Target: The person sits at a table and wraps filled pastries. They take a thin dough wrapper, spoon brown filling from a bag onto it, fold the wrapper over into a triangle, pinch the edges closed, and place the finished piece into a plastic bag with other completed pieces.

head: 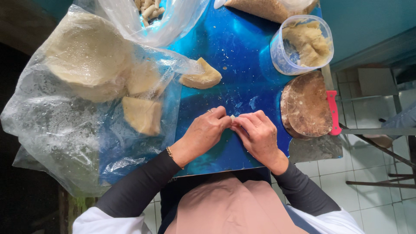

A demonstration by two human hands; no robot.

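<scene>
My left hand (203,133) and my right hand (256,133) meet over the blue table top (236,56), fingertips pinched together on a small pale piece of dough wrapper (232,117), mostly hidden by the fingers. A folded stack of pale wrapper sheets (201,76) lies on the table beyond my hands. A clear plastic tub (302,43) with crumbly pale filling stands at the far right.
A large clear plastic bag (56,130) with round and cut wrapper sheets (89,54) covers the left. Another bag (151,17) at the top holds finished rolls. A round wooden board (307,106) and a red-handled knife (333,113) lie at the right edge. Tiled floor lies below.
</scene>
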